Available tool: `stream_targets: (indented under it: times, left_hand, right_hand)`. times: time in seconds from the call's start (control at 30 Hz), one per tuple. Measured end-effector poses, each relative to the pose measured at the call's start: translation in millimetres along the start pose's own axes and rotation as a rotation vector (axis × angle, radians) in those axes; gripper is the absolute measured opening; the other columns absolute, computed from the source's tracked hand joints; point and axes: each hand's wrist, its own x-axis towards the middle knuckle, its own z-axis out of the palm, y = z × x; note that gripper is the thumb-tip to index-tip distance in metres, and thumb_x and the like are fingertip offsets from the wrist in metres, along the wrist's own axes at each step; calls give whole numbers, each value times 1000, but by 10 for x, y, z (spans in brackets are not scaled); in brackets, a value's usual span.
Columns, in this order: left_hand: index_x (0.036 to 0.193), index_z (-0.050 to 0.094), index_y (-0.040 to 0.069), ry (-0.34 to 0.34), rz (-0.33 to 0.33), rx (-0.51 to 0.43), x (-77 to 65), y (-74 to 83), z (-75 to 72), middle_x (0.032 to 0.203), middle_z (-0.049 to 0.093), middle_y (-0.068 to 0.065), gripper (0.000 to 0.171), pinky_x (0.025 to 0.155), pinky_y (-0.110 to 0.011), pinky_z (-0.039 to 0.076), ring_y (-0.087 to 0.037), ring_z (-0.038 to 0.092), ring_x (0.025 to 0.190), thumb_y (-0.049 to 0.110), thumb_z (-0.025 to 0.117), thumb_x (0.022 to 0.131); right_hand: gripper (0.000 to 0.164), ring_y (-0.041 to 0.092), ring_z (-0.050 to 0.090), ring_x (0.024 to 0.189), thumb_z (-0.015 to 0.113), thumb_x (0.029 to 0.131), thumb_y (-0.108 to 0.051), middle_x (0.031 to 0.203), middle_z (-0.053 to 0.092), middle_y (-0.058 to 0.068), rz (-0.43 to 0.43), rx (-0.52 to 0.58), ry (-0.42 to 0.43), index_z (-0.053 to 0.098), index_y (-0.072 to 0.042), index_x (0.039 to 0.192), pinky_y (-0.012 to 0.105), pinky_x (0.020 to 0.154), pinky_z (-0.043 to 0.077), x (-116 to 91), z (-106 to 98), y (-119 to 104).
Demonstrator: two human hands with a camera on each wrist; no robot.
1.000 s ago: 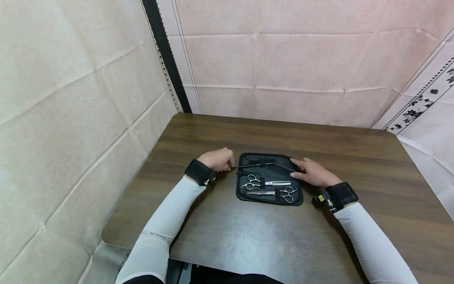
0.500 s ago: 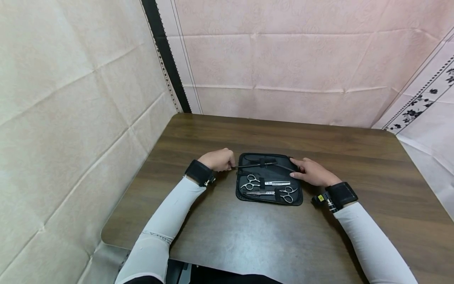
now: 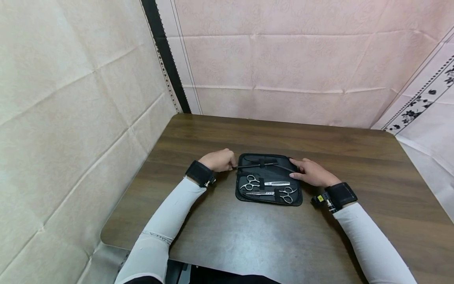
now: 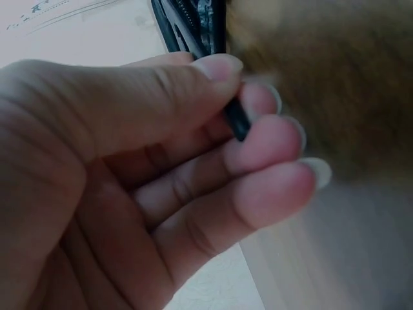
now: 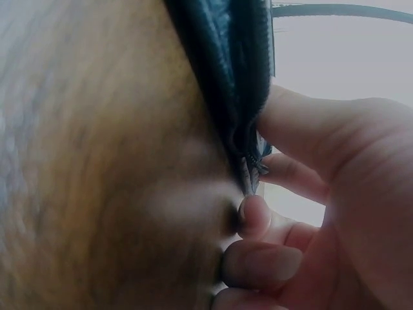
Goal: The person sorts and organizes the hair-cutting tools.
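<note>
A black zip case (image 3: pixel 253 200) lies unfolded on the table. My left hand (image 3: pixel 218 159) is at its left side and pinches the end of a slim black stick-like tool (image 3: pixel 248 166) between thumb and fingers; the tool's dark tip (image 4: pixel 239 123) shows in the left wrist view. The tool runs across the case's upper part, under a black elastic loop (image 3: pixel 262 162). My right hand (image 3: pixel 313 172) grips the case's right edge, with the zipper (image 5: pixel 268 64) beside the thumb. Below the tool, silver thinning scissors (image 3: pixel 276 184) and silver scissors (image 3: pixel 264 193) sit under loops.
The brown wooden table (image 3: pixel 230 236) extends around the case on all sides. Pale cloth (image 3: pixel 301 63) hangs behind it, and another cloth (image 3: pixel 71 138) hangs along the left. A black wrist band (image 3: pixel 200 172) with a camera is on each wrist.
The slim black tool has slid slightly right through its loop, my left hand following it closer to the case. My right hand stays at the right edge.
</note>
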Motion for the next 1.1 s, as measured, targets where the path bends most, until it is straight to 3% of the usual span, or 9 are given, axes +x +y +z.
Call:
stream_targets:
  times: [0.27,0.5,0.67,0.9,1.1]
  left_hand:
    - [108,84,14,11,-23,14,23,6,21,113,78,-2,25,90,-32,60,-12,71,100,1,65,97]
    - [94,84,16,34,-9,28,28,20,22,89,75,4,24,66,-23,50,-8,57,73,0,65,97]
    - [85,81,15,41,-2,30,23,32,31,80,69,4,25,60,-22,42,-8,51,68,0,65,97]
    - [95,83,15,50,-28,26,15,65,45,89,74,4,22,66,-25,51,-9,59,73,2,66,98]
    - [113,82,13,57,-38,46,46,86,71,114,78,-2,23,89,-29,59,-11,72,102,5,65,100]
  right_hand:
    - [71,19,41,74,68,101,-35,85,43,5,-2,-5,3,42,-1,157,31,64,32,-4,5,-3]
    - [71,18,40,73,68,101,-35,84,42,5,-3,-10,4,42,-1,157,30,64,31,-9,-5,-11]
    - [71,18,40,73,68,101,-35,84,43,5,-4,-12,6,42,-1,157,30,64,31,-4,7,2]
    - [71,18,42,74,68,101,-36,85,45,5,-4,-4,0,43,-1,157,31,64,33,5,26,18]
    - [71,19,41,74,68,101,-36,85,44,6,-3,-11,1,42,-1,157,31,65,32,4,12,15]
